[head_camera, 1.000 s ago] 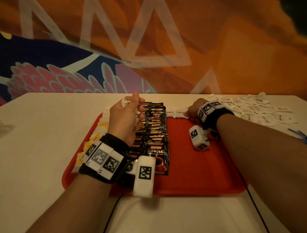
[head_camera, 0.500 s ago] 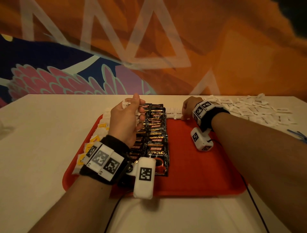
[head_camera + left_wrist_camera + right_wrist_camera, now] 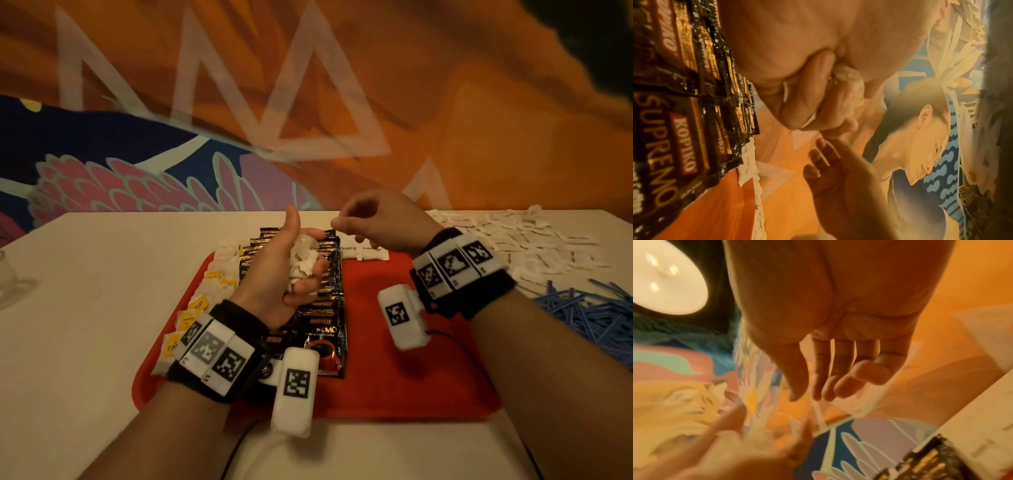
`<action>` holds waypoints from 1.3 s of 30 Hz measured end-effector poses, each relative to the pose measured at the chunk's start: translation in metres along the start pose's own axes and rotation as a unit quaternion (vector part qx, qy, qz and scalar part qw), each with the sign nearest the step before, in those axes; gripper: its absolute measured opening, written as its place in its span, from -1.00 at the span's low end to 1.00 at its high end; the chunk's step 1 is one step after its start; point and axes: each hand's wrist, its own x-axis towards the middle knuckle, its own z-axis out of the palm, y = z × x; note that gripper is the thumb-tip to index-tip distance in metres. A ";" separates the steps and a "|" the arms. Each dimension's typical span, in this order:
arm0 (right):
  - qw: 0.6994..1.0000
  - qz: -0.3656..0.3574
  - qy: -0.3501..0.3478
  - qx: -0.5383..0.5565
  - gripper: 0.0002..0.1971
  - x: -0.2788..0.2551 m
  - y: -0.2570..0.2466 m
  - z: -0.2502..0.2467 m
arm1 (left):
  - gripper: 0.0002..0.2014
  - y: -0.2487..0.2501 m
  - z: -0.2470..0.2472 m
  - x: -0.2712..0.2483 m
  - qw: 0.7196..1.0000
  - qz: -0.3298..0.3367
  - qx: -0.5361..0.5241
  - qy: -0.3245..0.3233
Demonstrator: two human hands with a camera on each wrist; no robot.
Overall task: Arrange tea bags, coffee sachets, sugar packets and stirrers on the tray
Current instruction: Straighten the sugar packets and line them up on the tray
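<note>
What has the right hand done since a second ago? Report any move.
Yes. The right hand rose off the sugar packets at the tray's far edge, leftward toward the left hand.

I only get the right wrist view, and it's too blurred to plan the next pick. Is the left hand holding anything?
Observer: Yes. The left hand grips a bunch of sugar packets above the coffee sachets.
Operator: Are tea bags on the tray?
Observer: Yes, tea bags line the left side of the tray.
Operator: And stirrers?
Observer: The stirrers are heaped on the table, right of the tray; none are on it.
</note>
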 end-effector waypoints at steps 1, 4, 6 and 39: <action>0.999 -0.026 -0.010 0.035 -0.84 -0.008 -0.006 0.001 | -0.42 -0.001 0.001 0.000 1.000 -0.006 0.002 -0.006; 0.992 -0.083 -0.061 0.071 -0.88 -0.024 -0.016 0.005 | -0.39 -0.004 0.003 -0.001 1.000 -0.008 0.016 -0.017; 0.991 -0.100 -0.069 0.062 -0.91 -0.026 -0.016 0.010 | -0.41 -0.006 0.005 -0.001 0.999 0.006 0.025 -0.022; 0.988 -0.044 0.070 0.129 -0.66 -0.022 -0.005 0.029 | -0.86 -0.004 0.009 -0.003 0.965 0.185 0.103 0.153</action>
